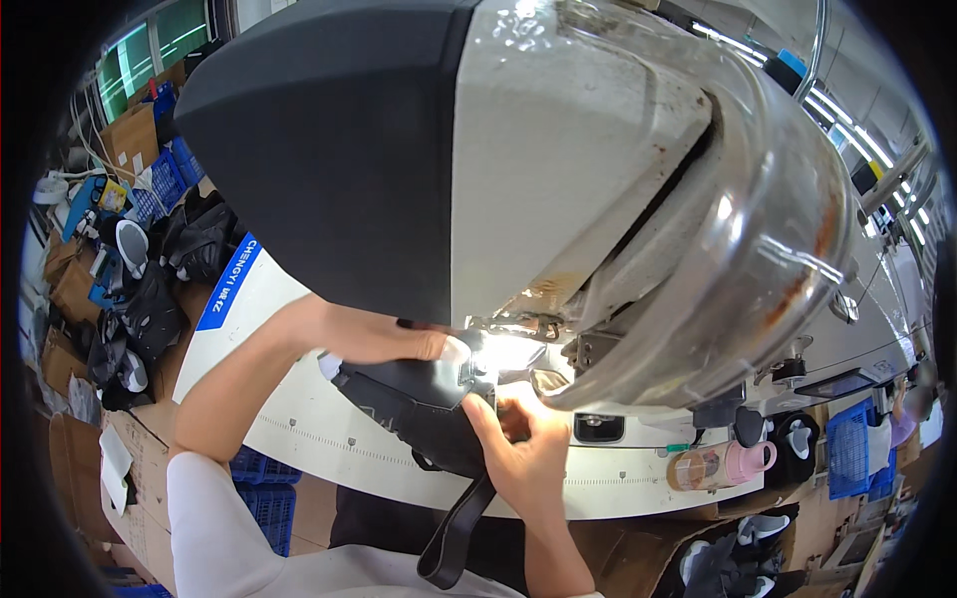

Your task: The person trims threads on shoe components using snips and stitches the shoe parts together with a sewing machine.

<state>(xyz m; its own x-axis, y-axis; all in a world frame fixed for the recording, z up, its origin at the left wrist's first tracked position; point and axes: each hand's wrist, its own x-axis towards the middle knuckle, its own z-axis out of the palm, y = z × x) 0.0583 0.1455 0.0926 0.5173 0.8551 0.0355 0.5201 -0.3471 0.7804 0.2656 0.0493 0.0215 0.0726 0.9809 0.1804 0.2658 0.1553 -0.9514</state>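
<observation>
A black shaped piece with a strap (404, 404) lies on the pale bed of a sewing machine (558, 179), its inner end in the bright light below the machine head. Its kind I cannot tell for sure; it resembles a shoe upper. My left hand (424, 346) reaches over it from the left and grips its far side near the needle area, some fingers hidden beneath. Thumb and fingers of my right hand (528, 448) pinch its near right edge. The black strap (461, 533) hangs in a loop over the table's front edge. The machine head hides the stitching spot.
A clear curved cover (738, 229) bulges at the machine's right. On the table's right lies a pink-lidded bottle (723, 465). Dark shoes (130, 339) are heaped at the left, with blue crates (264, 493) below the table. Another blue crate (849, 448) stands at the right.
</observation>
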